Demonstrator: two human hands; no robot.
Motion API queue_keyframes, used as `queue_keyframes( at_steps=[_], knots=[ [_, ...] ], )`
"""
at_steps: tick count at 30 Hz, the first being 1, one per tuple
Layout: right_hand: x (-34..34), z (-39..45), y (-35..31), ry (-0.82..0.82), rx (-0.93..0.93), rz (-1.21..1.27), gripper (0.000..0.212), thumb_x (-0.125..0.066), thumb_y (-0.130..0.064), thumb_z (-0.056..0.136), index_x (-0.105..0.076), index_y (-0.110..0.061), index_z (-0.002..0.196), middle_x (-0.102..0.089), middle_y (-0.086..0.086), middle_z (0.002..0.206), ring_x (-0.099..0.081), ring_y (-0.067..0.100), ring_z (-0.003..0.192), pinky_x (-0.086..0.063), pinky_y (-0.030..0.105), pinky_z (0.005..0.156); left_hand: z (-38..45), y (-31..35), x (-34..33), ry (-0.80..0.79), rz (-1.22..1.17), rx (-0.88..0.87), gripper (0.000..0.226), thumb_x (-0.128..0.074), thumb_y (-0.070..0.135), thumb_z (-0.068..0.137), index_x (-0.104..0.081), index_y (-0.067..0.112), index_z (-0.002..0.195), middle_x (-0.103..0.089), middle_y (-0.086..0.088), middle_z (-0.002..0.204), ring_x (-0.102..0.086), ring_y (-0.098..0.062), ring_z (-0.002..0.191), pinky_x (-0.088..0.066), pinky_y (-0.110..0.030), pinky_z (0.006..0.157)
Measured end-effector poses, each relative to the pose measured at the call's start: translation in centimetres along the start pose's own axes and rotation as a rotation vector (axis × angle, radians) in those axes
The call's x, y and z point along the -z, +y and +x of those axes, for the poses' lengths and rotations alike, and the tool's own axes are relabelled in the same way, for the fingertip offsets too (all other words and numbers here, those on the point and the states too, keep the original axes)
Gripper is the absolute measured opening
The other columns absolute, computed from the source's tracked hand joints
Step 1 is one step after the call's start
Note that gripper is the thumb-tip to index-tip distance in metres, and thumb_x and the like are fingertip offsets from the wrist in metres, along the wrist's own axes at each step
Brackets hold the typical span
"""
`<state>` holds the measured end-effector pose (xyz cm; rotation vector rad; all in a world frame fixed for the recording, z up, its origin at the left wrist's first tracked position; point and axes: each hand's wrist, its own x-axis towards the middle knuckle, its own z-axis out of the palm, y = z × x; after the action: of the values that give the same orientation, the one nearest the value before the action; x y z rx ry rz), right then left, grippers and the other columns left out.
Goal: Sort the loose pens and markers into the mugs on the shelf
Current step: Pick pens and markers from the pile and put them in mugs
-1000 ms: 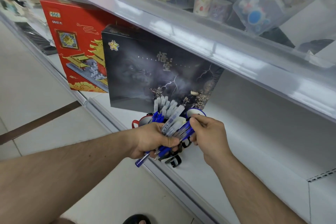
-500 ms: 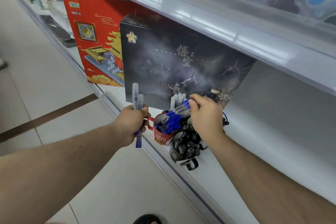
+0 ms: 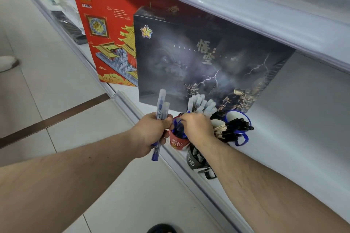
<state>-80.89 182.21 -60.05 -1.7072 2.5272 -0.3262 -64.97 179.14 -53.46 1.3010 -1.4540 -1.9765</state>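
Note:
My left hand (image 3: 151,130) grips two blue pens (image 3: 160,111) upright, just left of a red mug (image 3: 177,141) on the white shelf (image 3: 274,157). My right hand (image 3: 197,128) reaches over the red mug, fingers curled around a bundle of blue pens with clear caps (image 3: 201,105) standing in it. A blue-rimmed mug (image 3: 240,119) behind and to the right holds several black markers (image 3: 234,128). A black mug (image 3: 195,159) stands near the shelf's front edge, partly hidden under my right wrist.
A dark boxed set (image 3: 204,56) stands right behind the mugs, with a red building-block box (image 3: 106,30) to its left. The upper shelf edge (image 3: 246,11) overhangs. Tiled floor (image 3: 56,100) lies left. A shoe tip (image 3: 161,229) shows at the bottom.
My right hand has pushed the blue pen bundle down into the red mug and now covers it. My left hand keeps the two pens upright, closer to the mug.

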Motion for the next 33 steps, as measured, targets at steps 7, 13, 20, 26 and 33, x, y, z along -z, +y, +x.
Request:
queue_keyframes(
  at_steps=[7, 13, 20, 26, 33],
  knots=[
    [0.7, 1.3, -0.4, -0.121, 0.051, -0.165, 0.017, -0.062, -0.025, 0.087, -0.073, -0.030, 0.100, -0.068, 0.005, 0.093, -0.060, 0.030, 0.098, -0.042, 0.031, 0.076, -0.1, 0.0, -0.8, -0.071, 0.057, 0.014, 0.015, -0.049, 0.003, 0.099, -0.062, 0.007, 0.092, -0.062, -0.005, 0.072, -0.049, -0.017, 0.061, -0.041, -0.025, 0.052],
    [4.7, -0.8, 0.1, 0.048, -0.280, 0.540, 0.032, -0.052, -0.009, 0.091, -0.073, -0.022, 0.112, -0.070, -0.001, 0.108, -0.064, 0.019, 0.099, -0.051, 0.029, 0.087, -0.7, 0.0, -0.6, -0.150, 0.139, 0.054, 0.012, -0.051, 0.012, 0.100, -0.060, 0.012, 0.108, -0.067, -0.005, 0.082, -0.059, -0.017, 0.057, -0.046, -0.025, 0.053],
    [9.7, -7.1, -0.9, 0.023, -0.270, 1.136, 0.036, -0.064, -0.018, 0.094, -0.056, -0.032, 0.127, -0.069, 0.002, 0.083, -0.058, 0.009, 0.055, -0.047, 0.022, 0.055, -1.5, 0.4, -2.5, -0.461, 0.136, -0.003, 0.015, -0.052, 0.003, 0.099, -0.061, 0.013, 0.091, -0.060, -0.004, 0.073, -0.046, -0.013, 0.055, -0.036, -0.022, 0.049],
    [10.4, -9.7, 0.8, -0.016, -0.240, 1.178, 0.060, -0.055, 0.009, 0.093, -0.044, -0.031, 0.136, -0.065, 0.002, 0.074, -0.055, 0.010, 0.052, -0.046, 0.021, 0.054, -2.4, 0.6, -2.5, -0.622, 0.156, 0.146, 0.011, -0.053, 0.003, 0.097, -0.061, 0.009, 0.101, -0.065, -0.004, 0.078, -0.060, -0.014, 0.058, -0.050, -0.022, 0.053],
    [11.0, -11.2, 1.2, -0.020, -0.339, 1.262, 0.042, -0.053, -0.002, 0.098, -0.053, -0.029, 0.130, -0.062, 0.009, 0.083, -0.055, 0.014, 0.053, -0.042, 0.026, 0.048, -2.9, 1.0, -3.1, -0.748, 0.436, 0.151, 0.004, -0.055, 0.009, 0.098, -0.056, 0.012, 0.096, -0.064, 0.000, 0.075, -0.058, -0.012, 0.055, -0.050, -0.024, 0.052]
  ],
)
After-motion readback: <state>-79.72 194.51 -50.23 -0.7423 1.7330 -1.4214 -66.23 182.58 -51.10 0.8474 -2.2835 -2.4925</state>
